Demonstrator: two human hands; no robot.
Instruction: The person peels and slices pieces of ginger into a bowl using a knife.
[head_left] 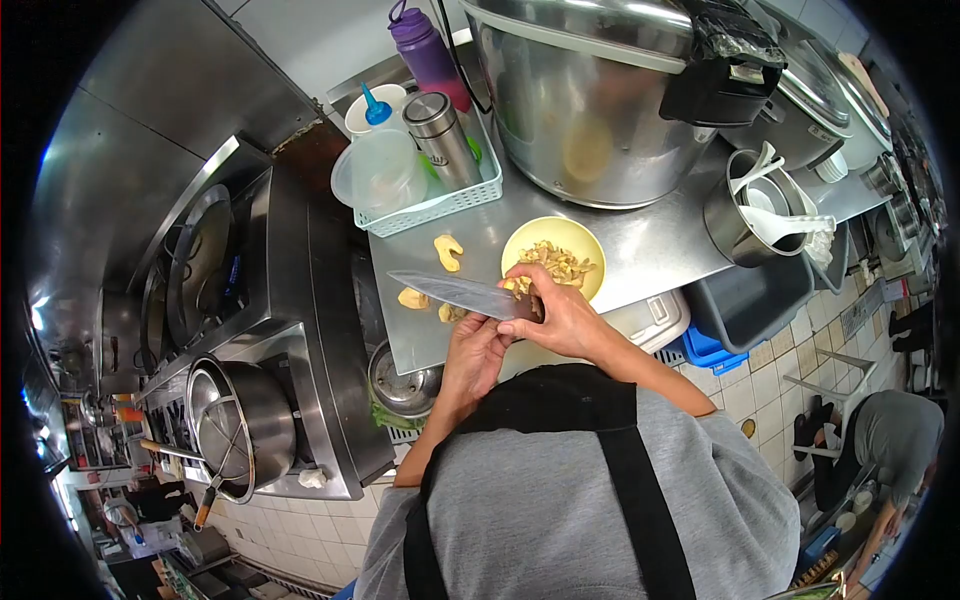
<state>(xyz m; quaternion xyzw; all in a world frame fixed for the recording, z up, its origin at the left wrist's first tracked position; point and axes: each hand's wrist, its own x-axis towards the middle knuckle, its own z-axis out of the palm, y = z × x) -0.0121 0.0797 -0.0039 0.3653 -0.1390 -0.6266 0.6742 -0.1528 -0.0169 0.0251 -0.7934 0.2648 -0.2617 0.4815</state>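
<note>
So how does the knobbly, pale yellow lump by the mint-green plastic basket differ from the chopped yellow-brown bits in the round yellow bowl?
The knobbly, pale yellow lump is one chunky piece, while the chopped yellow-brown bits are many and much smaller. The lump lies directly on the shiny steel counter; the bits sit heaped in the round yellow bowl. Both are yellowish.

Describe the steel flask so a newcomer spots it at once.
Find the huge steel pot on the counter; beside it sits a pale, perforated basket. The steel flask is in that basket, next to a translucent plastic tub. Its silver metal body sets it apart from the tub and the purple bottle.
</note>
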